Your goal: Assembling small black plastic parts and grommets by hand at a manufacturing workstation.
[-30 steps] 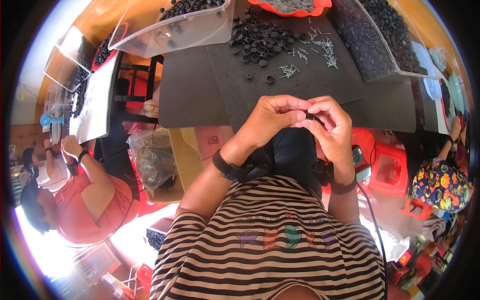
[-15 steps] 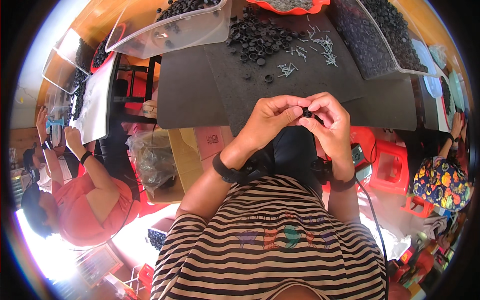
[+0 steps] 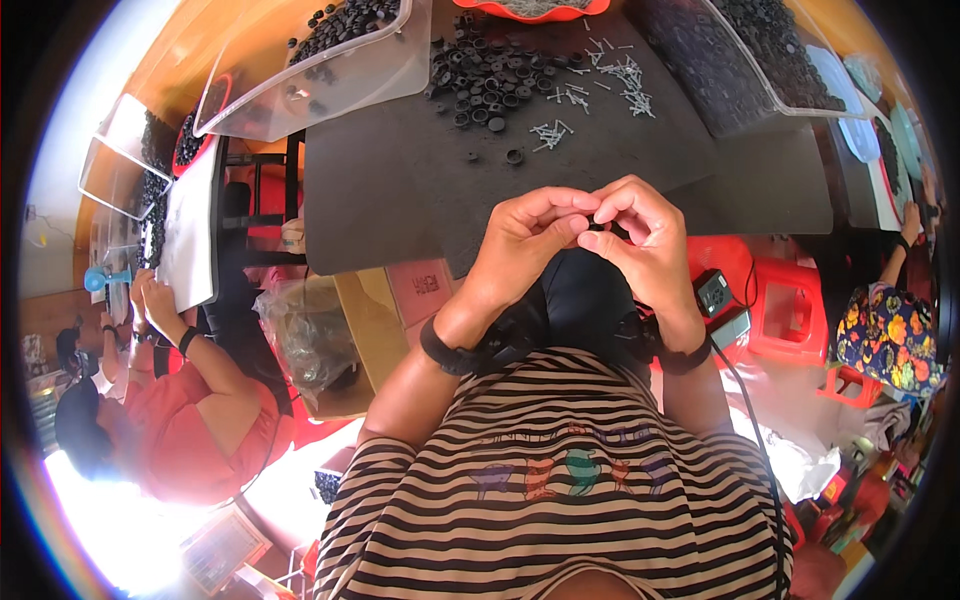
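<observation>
My left hand (image 3: 535,235) and my right hand (image 3: 648,240) meet in front of me, near the table's front edge. Between their pinched fingertips is a small round black plastic part (image 3: 597,226), mostly covered by my fingers. On the dark tabletop (image 3: 390,170) beyond lies a heap of similar black round parts (image 3: 485,85), with one cup-shaped piece (image 3: 514,157) apart from it. To the right of the heap, loose silver screws (image 3: 628,85) are scattered, and a small bunch of screws (image 3: 550,134) lies closer to me.
Clear plastic bins of black parts stand at the far left (image 3: 350,108) and far right (image 3: 765,90). A red tray of screws (image 3: 545,12) sits at the back. Below the table are an open cardboard box (image 3: 350,320) and a red stool (image 3: 785,310). Other people work at both sides.
My fingertips have closed further over the black part, which shows less now. The whole view has shifted slightly. The person at the left has brought both hands together.
</observation>
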A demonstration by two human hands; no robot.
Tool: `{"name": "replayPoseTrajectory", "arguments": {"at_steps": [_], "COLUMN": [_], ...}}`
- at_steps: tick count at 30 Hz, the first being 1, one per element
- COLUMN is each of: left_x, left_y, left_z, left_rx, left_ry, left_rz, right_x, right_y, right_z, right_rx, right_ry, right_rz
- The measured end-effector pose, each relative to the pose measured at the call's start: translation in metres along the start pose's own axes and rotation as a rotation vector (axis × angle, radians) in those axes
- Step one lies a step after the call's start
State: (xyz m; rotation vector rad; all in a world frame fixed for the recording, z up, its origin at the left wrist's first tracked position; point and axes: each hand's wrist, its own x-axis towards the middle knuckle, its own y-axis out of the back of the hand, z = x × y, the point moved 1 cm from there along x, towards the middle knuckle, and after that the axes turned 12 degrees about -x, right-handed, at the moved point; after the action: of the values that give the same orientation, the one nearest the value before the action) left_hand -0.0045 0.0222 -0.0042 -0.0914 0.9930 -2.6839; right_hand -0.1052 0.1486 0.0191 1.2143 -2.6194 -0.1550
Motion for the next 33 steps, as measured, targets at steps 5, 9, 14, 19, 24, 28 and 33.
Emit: {"name": "replayPoseTrajectory", "arguments": {"at_steps": [5, 9, 14, 19, 24, 28, 33], "left_x": [-0.001, 0.0, -0.003, -0.004, -0.007, 0.014, 0.044], "left_y": [-0.002, -0.002, -0.011, -0.011, -0.006, 0.0, 0.04], "left_z": [-0.002, 0.0, 0.01, 0.014, 0.038, 0.136, 0.235], "left_rx": [0.062, 0.111, 0.024, -0.095, -0.005, 0.523, 0.964], "left_ry": [-0.037, -0.067, -0.018, 0.005, -0.002, -0.425, -0.488], "left_rz": [0.034, 0.0, 0.013, 0.045, 0.091, 0.169, 0.353], "right_x": [-0.001, -0.002, 0.0, 0.003, 0.011, 0.015, 0.026], "right_y": [-0.002, -0.003, -0.005, -0.008, -0.01, 0.01, 0.008], "right_z": [0.004, 0.008, 0.016, 0.014, 0.007, 0.01, 0.017], "right_rx": [0.062, 0.121, 0.1, 0.02, -0.11, -0.107, -0.254], "right_ry": [0.0, -0.009, 0.081, 0.184, 0.31, 0.311, 0.301], "right_rz": [0.044, 0.067, 0.088, 0.123, 0.045, 0.184, 0.259]}}
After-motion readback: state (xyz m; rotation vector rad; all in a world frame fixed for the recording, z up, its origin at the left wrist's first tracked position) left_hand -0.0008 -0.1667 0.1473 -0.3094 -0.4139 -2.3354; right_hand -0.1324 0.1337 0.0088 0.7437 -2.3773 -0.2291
